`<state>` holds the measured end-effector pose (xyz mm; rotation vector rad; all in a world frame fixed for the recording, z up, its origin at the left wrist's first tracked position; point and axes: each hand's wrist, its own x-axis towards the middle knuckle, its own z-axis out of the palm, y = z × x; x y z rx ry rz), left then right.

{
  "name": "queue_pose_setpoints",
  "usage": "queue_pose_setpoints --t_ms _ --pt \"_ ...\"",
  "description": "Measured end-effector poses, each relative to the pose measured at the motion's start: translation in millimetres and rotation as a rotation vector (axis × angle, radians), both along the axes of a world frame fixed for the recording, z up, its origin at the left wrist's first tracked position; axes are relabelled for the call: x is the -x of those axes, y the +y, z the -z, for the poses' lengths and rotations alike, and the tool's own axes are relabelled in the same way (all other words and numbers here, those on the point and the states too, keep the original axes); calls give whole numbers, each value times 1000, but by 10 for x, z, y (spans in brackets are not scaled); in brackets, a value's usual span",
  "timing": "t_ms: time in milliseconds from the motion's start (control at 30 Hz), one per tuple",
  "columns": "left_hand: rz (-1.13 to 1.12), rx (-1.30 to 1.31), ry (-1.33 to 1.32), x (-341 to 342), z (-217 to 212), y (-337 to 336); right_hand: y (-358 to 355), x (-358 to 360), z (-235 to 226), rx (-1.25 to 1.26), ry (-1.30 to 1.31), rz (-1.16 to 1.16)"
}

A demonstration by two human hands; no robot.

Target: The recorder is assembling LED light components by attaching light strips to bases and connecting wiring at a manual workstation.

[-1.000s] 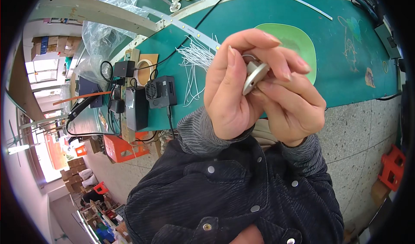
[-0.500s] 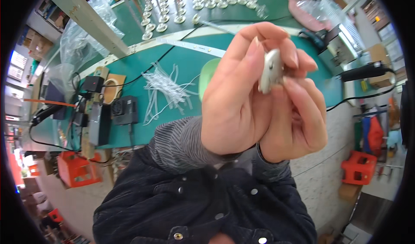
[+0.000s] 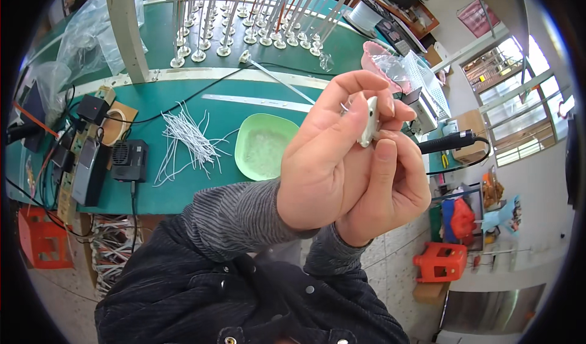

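Raised above the bench, my left hand (image 3: 326,161) is closed around a small pale, rounded, shiny part (image 3: 368,124) with a dark dot on its face. Its thumb presses the part's side, and the curled fingers hide the rest. My right hand (image 3: 390,188) sits close beside it, fingers bent, thumb and fingertips pinched against the part's lower end. Whether a thin wire is also in those fingertips cannot be made out. Left of my hands stands a light green bowl (image 3: 247,152), its contents unclear, beside a pile of thin white strips (image 3: 186,136).
Many upright thin rods on round silver bases (image 3: 223,48) stand at the back. A long rod with a round base (image 3: 281,80) and a flat white strip (image 3: 256,103) lie nearer. Left are a black adapter box (image 3: 129,161) and cables; right, a black-handled tool (image 3: 448,141).
The view has shifted right, so the green bowl now shows more fully. Both hands keep hold of the pale part, which has turned more edge-on.
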<state>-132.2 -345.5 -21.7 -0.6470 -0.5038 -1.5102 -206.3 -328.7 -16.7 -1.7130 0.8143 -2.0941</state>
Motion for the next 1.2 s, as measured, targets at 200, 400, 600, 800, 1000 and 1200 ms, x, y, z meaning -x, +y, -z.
queue_pose_setpoints --t_ms 200,400,600,800,1000,1200 --pt "-64 -84 -80 -68 -10 68 -3 -85 -24 -22 71 58" --pt "-172 -95 -204 -115 -48 119 -57 -66 33 87 219 89" --pt "-239 -62 -290 -181 -76 197 -1 -192 86 111 8 57" --pt "-204 -46 -255 -159 -20 190 27 -178 136 55 -29 46" --pt "-122 -41 -334 -170 10 231 86 -166 16 79 113 75" --pt "-210 -33 -500 -217 56 277 77 -88 123 13 152 110"
